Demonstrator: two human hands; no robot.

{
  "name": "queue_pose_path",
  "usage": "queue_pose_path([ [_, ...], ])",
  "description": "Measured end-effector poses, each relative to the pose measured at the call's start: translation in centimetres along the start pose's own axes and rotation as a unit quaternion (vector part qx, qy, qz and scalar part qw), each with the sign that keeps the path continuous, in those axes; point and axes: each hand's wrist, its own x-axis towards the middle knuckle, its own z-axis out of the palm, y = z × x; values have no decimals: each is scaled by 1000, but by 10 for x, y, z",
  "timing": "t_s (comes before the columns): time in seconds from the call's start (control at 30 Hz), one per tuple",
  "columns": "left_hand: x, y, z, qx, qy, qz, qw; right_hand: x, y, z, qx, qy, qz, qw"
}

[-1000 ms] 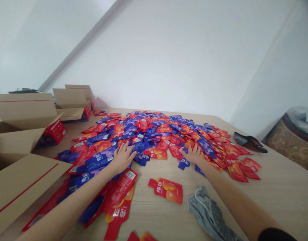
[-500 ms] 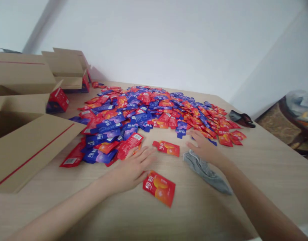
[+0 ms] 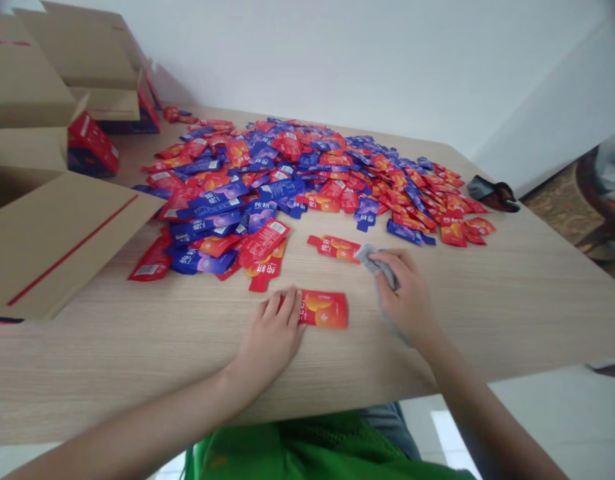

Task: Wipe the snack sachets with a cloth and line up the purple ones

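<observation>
Head view: left hand (image 3: 275, 327) lies low over a red-orange pouch (image 3: 325, 309), fingers bent across its left end; whether they pinch it or only press it to the wood, cannot tell. Pouch lies flat on the table (image 3: 537, 300), its right half uncovered, long edges running roughly crosswise. Right hand (image 3: 405, 293) is closed around a bunched grey cloth (image 3: 380, 263), thumb and fingers gripping it; the cloth's tip overlaps the right end of a second pouch (image 3: 332, 247), which lies just beyond the first with a strip of wood between them. Beyond both, a heap of red and blue pouches (image 3: 289, 143) spreads wide, its ragged front edge near the second pouch and its left flank reaching back toward the hands. Open carton (image 3: 93, 147) at left; its long flap (image 3: 72, 247) juts over the table, tip close to the heap, narrowing the way on that side. More room to the right: bare wood runs from the right hand to the table's side edge, a dark glossy object (image 3: 492, 193) sitting near the far right edge. Near edge passes below both hands, a band of wood between; green garment (image 3: 287, 453) just under it.
</observation>
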Motion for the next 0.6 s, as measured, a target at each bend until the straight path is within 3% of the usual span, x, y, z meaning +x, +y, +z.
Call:
queue_pose_path([
  [0.07,4,6,-4,11,-14,-13,1000,-6,-41,20,31,-40,-68,996],
  [0.1,5,7,-5,14,-20,-12,1000,-10,-56,33,22,-90,-93,991],
  [0.2,4,7,-2,20,-22,16,999,-17,-70,67,-58,-178,-125,974],
  [0.3,-8,1,4,20,-2,47,999,-19,-48,73,-116,-194,-128,966],
  [0.47,-23,4,3,27,-2,73,997,-19,2,49,-155,-131,-70,977],
  [0.6,-17,20,0,-3,5,88,996,-19,11,47,-126,-102,-41,986],
])
